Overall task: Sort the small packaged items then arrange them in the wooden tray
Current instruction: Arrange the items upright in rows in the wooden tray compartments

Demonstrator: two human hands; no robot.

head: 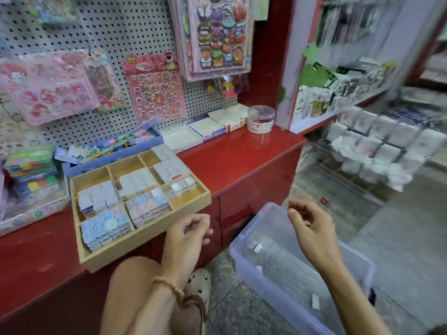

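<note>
Between picks: both hands hover with fingers loosely curled, holding nothing, over a nearly emptied bin.

The left hand (191, 232) is just beside the wooden tray (145, 240), eight compartments visible, six stocked with packets (104, 227); below the right hand (312, 229), three packets (257, 247) remain in the plastic bin (244, 259), likely next.

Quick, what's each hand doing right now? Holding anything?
Left hand: fingers loosely curled, holding nothing visible, beside the compartmented wooden tray.
Right hand: fingers loosely curled, nothing visible in it, above the clear plastic bin.
</note>
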